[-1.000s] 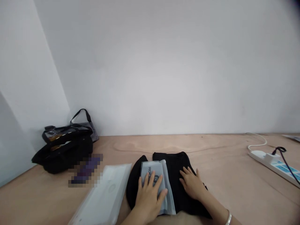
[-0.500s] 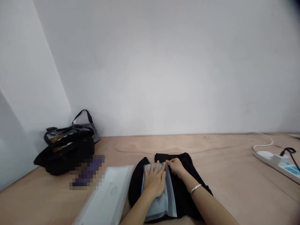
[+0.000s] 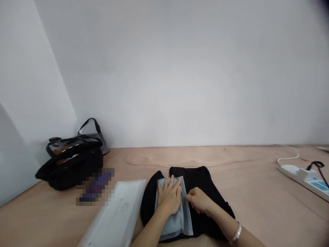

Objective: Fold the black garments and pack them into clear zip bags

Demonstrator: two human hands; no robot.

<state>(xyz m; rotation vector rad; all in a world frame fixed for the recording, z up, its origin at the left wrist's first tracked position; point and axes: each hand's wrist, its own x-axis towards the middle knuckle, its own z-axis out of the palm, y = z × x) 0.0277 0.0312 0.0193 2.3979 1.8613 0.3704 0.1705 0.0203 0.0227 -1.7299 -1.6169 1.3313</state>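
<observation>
A frosted, greyish plastic pouch (image 3: 174, 224) with something light blue-grey inside lies on a folded black cloth (image 3: 205, 181). Flat on the pouch, with fingers spread, rests my left hand (image 3: 169, 199). My right hand (image 3: 199, 201), a silver bangle on its wrist, is closed at the pouch's right edge, around the middle of its length. Its thumb and finger are pressed together there; whether they pinch the edge is too small to tell. A larger translucent white plastic bag (image 3: 115, 212) lies just left of the black cloth.
On the wooden table (image 3: 257, 192), a black bag (image 3: 77, 169) and a striped bag (image 3: 105, 144) stand at the far left. A blurred purple item (image 3: 97, 187) lies nearby. A white power strip (image 3: 305, 178) with cables is at the right.
My right hand has moved from the pouch's top right corner down along its right edge, towards me. My left hand stays pressed on the pouch.
</observation>
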